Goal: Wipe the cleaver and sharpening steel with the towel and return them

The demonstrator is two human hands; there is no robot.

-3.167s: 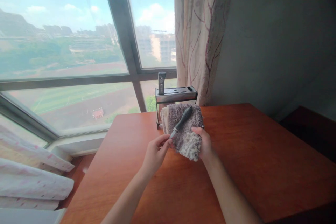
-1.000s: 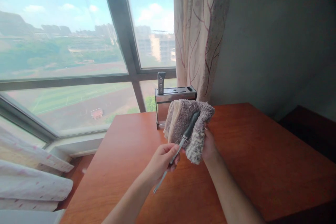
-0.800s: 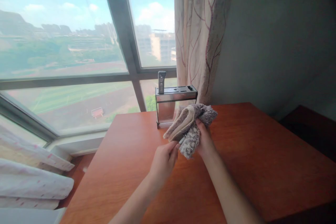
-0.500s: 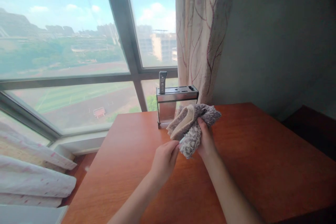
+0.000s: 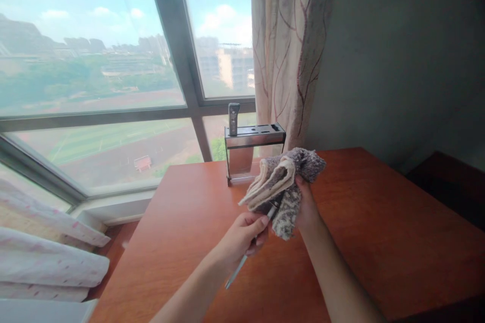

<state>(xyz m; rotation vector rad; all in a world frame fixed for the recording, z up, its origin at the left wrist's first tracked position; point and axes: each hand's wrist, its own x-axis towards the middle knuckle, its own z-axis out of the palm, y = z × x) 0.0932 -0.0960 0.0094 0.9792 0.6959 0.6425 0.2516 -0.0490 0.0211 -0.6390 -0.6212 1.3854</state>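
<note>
Big windows (image 5: 94,60) and a curtain (image 5: 291,45) stand behind a brown wooden counter (image 5: 379,242). Over the counter, the left hand (image 5: 242,237) pinches a thin knife (image 5: 237,276), its grip pressed around the blade, whose tip pokes out below. The right hand (image 5: 308,207) squeezes a fluffy gray cloth (image 5: 284,181) folded around the knife's upper end. A metal knife rack (image 5: 252,154) stands just behind, with one handle (image 5: 233,118) sticking up.

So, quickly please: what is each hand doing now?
Left hand: closed on the knife, blade end.
Right hand: closed on the cloth, folded around the knife handle.
</note>
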